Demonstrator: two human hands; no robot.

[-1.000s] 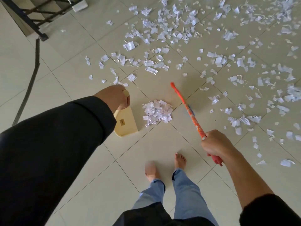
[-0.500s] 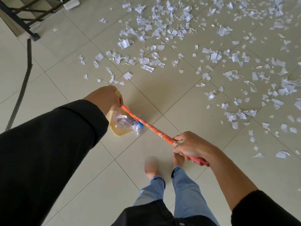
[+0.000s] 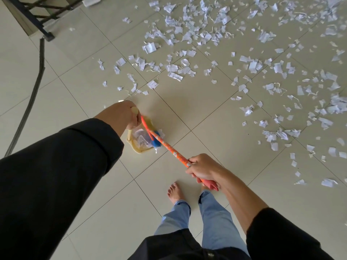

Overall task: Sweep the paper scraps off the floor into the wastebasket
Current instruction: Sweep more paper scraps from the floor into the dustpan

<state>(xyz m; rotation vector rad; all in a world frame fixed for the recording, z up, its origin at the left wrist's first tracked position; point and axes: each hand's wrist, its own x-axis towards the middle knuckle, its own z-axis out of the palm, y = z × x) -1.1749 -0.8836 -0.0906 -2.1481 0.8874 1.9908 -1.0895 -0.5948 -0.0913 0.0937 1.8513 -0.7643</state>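
We have our left hand (image 3: 122, 114) curled round the upright cream handle of the dustpan (image 3: 139, 147), which sits on the floor just left of centre, and our right hand (image 3: 203, 168) wrapped round the orange broom handle (image 3: 165, 145) near its top end. The blue bristles (image 3: 156, 136) rest inside the pan on a small load of paper scraps (image 3: 139, 137); the rest of the scraps (image 3: 206, 38) lie strewn across the far and right floor, well apart from the pan. We judge the paper very light and limp, likely to flutter or slide back out if we tilt or swing the pan quickly, so the pan should be kept level by its handle with the bristles holding the load down. The broom looks stiff and light, easy to steer one-handed. The floor (image 3: 197, 109) is smooth, glossy pale tile with thin grout lines, so scraps should glide readily, though flat ones may cling. A dark metal frame (image 3: 37, 21) and a black strip (image 3: 32, 98) sit at far left. We see no wastebasket.
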